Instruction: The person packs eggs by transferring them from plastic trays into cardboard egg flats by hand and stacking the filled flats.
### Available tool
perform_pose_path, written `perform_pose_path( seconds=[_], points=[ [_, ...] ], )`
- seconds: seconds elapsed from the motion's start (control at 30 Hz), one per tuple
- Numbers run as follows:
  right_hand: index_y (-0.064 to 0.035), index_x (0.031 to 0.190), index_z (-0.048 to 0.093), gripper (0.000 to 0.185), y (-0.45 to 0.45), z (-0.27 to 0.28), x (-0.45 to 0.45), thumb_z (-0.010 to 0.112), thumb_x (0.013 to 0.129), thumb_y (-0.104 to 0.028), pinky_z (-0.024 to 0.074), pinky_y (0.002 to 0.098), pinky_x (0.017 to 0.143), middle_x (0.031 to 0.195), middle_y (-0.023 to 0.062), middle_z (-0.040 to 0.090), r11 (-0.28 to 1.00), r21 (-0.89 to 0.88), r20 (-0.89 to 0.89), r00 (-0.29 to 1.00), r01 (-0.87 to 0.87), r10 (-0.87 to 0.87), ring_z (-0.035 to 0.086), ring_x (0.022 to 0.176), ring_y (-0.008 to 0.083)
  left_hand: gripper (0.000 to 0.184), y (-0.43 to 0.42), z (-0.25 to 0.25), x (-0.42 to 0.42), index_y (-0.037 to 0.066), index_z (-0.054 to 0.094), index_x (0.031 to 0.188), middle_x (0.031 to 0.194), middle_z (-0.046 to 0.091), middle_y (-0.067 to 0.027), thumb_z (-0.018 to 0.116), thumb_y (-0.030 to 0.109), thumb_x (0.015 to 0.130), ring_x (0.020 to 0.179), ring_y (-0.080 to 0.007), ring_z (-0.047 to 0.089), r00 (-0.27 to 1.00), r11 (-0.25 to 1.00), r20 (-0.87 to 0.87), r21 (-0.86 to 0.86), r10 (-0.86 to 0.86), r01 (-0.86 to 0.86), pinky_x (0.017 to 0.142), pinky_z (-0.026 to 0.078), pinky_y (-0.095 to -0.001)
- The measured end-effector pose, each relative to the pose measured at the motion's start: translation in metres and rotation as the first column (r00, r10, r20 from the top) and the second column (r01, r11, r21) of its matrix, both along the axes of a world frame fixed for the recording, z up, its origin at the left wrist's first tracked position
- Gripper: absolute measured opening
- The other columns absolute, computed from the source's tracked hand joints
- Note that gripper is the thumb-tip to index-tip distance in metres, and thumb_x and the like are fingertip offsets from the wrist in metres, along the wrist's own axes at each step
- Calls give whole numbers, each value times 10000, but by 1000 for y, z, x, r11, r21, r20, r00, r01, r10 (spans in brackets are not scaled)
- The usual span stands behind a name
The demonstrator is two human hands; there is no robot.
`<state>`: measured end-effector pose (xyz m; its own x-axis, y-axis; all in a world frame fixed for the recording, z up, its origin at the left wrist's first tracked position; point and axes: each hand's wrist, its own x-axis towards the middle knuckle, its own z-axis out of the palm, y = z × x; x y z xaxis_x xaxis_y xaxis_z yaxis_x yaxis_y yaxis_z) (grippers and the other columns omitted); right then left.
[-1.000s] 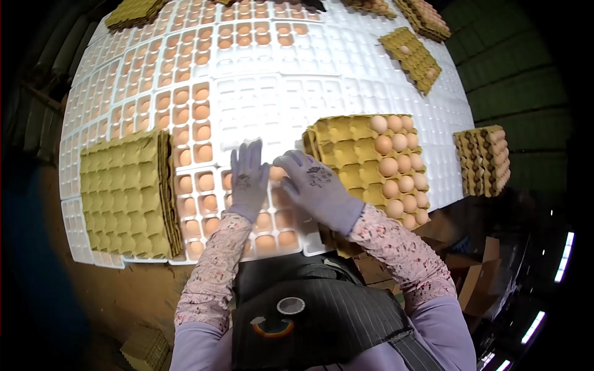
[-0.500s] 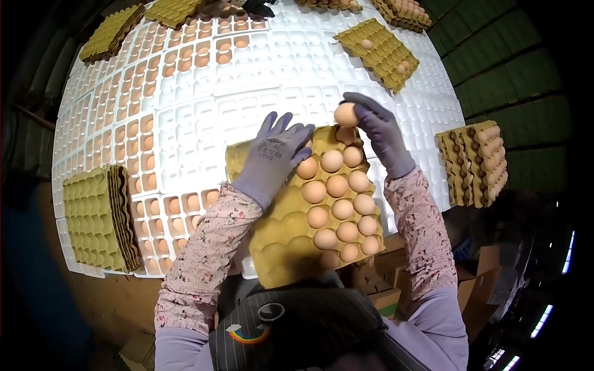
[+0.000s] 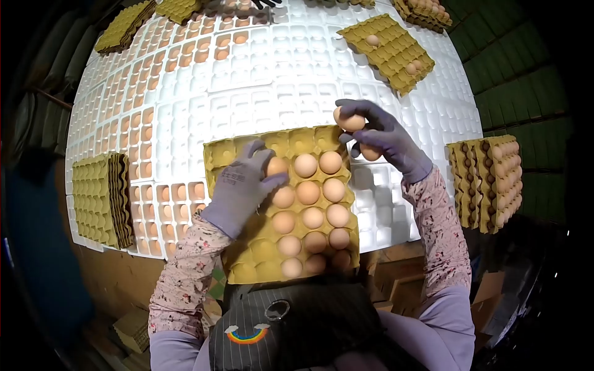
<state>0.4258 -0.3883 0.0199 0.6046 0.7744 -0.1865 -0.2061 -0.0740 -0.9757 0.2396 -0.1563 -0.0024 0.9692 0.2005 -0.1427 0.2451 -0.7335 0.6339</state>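
"In the head view, what do your right fingers have?"

"My right fingers [image 3: 366, 109] are closed around two eggs: the upper egg [image 3: 350, 120] pinched near the tips, and the lower egg [image 3: 370, 151] tucked beneath it, near my thumb. Both are held above the far right corner of the brown tray [image 3: 216, 162]."

"And your left?"

"My left fingers [image 3: 253, 150] are half curled beside the tray egg [image 3: 277, 166], thumb on its near side. I can't tell whether they grip it. The rows of eggs [image 3: 307, 192] sit just to the right of those fingers, the brown tray reaching from under my left hand back towards my apron [image 3: 247, 315]."

"How do you handle two at once well?"

"I'd keep the pinch light and spread over the shell, with a finger between the eggs so they don't knock. With my left, I'd cup an egg by its sides, clear its neighbours, and lift straight up. Squeezing or tilting the tray could crack one or set it rolling. White trays [image 3: 378, 213] lie below my right hand."
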Motion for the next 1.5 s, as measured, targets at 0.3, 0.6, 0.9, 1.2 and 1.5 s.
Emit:
perform_pose_path(
  seconds=[0.3, 0.6, 0.9, 1.2, 1.5],
  points=[
    [-100, 1250, 661, 479, -12, -21, -28, 669, 931, -458, 511, 342, 941, 1373, 129, 572, 912, -393, 494, 864, 116, 103, 641, 1063, 235, 397, -54, 22, 31, 191, 668, 1220, 1412, 503, -127, 746, 351, 865, 1175, -363, 567, 984, 865, -107, 468, -145, 178, 940, 540, -461],
    [12, 1381, 550, 697, -10, -8, -53, 282, 1082, -557, 544, 278, 922, 1189, 88, 670, 995, -92, -419, 906, 23, -60, 642, 1034, 152, 751, 13, 4, -21, 109, 585, 1279, 1413, 536, -112, 414, 755, 937, 1009, -241, 659, 980, 139, -164, -974, 110, -179, 745, 576, -360],
    [-16, 1234, 684, 397, 162, 6, -106, 715, 931, -270, 535, 283, 836, 1467, 84, 438, 952, -239, 94, 971, -193, 220, 632, 992, 154, 584, 164, -13, -144, -18, 584, 1333, 1381, 556, -112, 679, 425, 963, 1078, -177, 631, 852, 538, -243, -687, 464, -489, 885, 561, -293],
    [-142, 1155, 662, 272, 346, -84, -160, 655, 895, -219, 561, 427, 882, 1431, 78, 479, 383, -917, 397, 188, 107, 898, 628, 1108, 308, 401, 268, -112, -122, 208, 649, 1268, 1461, 479, -161, 722, 320, 890, 1077, -337, 652, 990, 899, -44, 424, 137, -106, 929, 545, -430],
    [-63, 1370, 431, 461, 370, -123, -149, 564, 960, -226, 476, 448, 1012, 1332, 192, 500, 642, -758, 584, 562, 117, 586, 555, 1188, 371, 455, 292, -111, -59, 161, 560, 1409, 1416, 525, -170, 592, 256, 966, 1204, -325, 610, 974, 974, 49, -65, 222, -218, 1008, 504, -403]
  ],
)
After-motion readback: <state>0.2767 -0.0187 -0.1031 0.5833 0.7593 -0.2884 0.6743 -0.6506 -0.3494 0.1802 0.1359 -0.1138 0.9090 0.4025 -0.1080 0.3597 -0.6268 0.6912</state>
